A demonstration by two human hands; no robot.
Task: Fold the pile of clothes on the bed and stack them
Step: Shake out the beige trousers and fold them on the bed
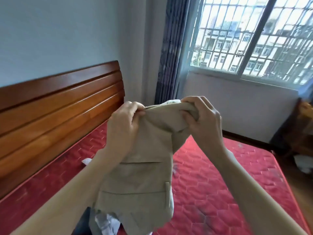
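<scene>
A beige garment [145,175] with a welt pocket and a waistband hangs in the air over the bed, its waistband end lowest. My left hand [123,122] grips its top left edge with curled fingers. My right hand [201,119] grips a bunched fold at its top right. The two hands are close together at chest height. Below the garment, at the bottom edge of the view, lies a heap of other clothes [105,223], grey-white and dark, partly hidden by the beige cloth.
The bed has a red quilted mattress [220,184] and a wooden headboard [59,106] on the left. A small white scrap [86,161] lies near the headboard. A barred window [254,36] and dark curtain [171,53] stand beyond; wooden furniture [303,128] stands at the right.
</scene>
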